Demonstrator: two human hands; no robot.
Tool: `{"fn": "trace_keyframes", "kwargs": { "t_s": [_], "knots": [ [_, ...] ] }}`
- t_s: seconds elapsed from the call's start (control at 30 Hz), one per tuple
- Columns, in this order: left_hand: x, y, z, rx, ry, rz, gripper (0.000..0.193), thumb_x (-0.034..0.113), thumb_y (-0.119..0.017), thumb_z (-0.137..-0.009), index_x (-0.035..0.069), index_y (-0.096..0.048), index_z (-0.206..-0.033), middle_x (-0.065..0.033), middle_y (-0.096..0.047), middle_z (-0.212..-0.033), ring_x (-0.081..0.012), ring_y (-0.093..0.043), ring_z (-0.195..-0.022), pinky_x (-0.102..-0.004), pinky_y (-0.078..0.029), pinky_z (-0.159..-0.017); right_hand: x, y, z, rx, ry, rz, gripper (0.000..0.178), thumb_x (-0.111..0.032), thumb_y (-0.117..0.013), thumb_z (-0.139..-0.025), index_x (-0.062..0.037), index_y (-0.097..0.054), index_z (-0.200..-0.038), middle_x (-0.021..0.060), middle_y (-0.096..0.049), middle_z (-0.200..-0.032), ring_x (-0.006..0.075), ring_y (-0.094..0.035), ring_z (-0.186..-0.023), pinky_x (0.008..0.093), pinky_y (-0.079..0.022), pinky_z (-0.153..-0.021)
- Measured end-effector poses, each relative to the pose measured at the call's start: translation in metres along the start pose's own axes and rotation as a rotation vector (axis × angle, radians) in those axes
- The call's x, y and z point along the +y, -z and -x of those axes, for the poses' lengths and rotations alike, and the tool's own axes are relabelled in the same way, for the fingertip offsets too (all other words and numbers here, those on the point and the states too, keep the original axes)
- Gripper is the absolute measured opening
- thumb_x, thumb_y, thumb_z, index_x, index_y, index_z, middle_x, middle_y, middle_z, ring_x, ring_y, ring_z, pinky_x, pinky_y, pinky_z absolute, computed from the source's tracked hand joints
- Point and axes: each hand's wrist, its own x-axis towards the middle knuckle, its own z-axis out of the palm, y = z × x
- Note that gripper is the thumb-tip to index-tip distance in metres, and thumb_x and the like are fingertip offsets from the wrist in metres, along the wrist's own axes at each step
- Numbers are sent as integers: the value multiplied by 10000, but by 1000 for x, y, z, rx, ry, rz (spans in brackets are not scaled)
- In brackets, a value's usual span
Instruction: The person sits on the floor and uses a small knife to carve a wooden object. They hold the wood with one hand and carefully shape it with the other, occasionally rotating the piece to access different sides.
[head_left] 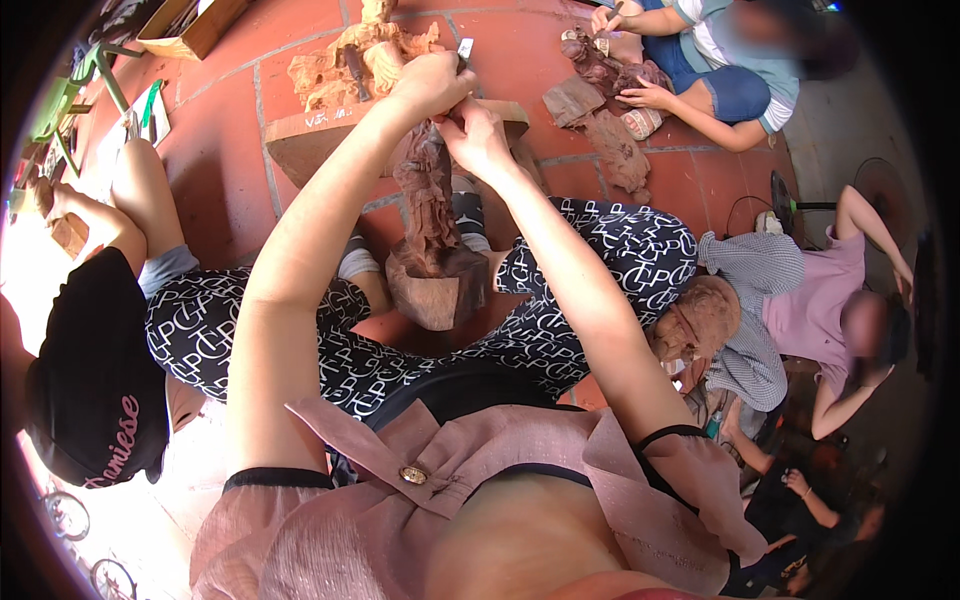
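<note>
A reddish-brown carved wooden figure (425, 190) rises from its rough block base (437, 288) between my legs. Its upper end disappears behind my hands. My left hand (436, 86) is closed at that end, with a small dark thing with a pale flat tip (465, 48) poking out past the fingers; its kind is unclear. Just below and to the right, the fingers of my right hand (476, 138) are curled around the figure's top. Behind the figure stands a low thick wooden slab (335, 143) with handwriting on its edge.
A lighter carved wooden piece (385, 62) rests beyond the slab. At the upper right, a person (735, 75) handles a dark carving (610, 70) on the tiled floor (225, 125). Someone in a black cap (100, 365) sits close on my left; others sit at right near a carved head (700, 315).
</note>
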Motion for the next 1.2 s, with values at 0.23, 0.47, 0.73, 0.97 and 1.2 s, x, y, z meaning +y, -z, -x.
{"fn": "trace_keyframes", "kwargs": {
  "t_s": [0.23, 0.47, 0.73, 0.97, 1.2],
  "knots": [
    [9, 4, -10, -102, -13, 56, 257, 211, -495, -807, -38, -550, -778, -156, -592, -580, -232, -600, -467, -346, -501, -466, 27, 0, -12, -7, -10, -105, 156, -48, -548, -782, -36, -552, -938, 134, -648, -813, 268, -642, -806, 354, -490, -731],
    [12, 7, -4, -97, 39, 93, 276, 198, -512, -812, -62, -543, -724, -155, -584, -558, -225, -592, -458, -343, -481, -469, 12, -4, -5, 77, 78, 32, 189, -26, -504, -774, -33, -491, -963, 171, -625, -793, 360, -620, -795, 410, -493, -691],
    [16, 14, 5, -93, 81, 158, 306, 239, -515, -788, -59, -586, -770, -168, -601, -585, -236, -625, -526, -359, -505, -575, 8, -3, -2, 64, 77, 9, 198, 8, -493, -762, -30, -474, -956, 160, -617, -795, 334, -625, -779, 396, -491, -689],
    [8, 7, 9, 20, -81, 64, 301, 235, -508, -791, -60, -563, -761, -183, -589, -585, -281, -620, -558, -383, -496, -587, 5, -5, 3, 86, 126, -62, 170, 20, -470, -753, -28, -489, -916, 145, -607, -765, 323, -626, -754, 372, -491, -676],
    [7, 0, 3, 114, -178, -34, 321, 248, -542, -772, -68, -554, -716, -251, -582, -658, -360, -616, -650, -432, -485, -647, 10, -6, 3, 111, 134, 24, 157, -14, -520, -796, -3, -508, -952, 159, -608, -741, 269, -620, -702, 354, -471, -628]
  ]
}}
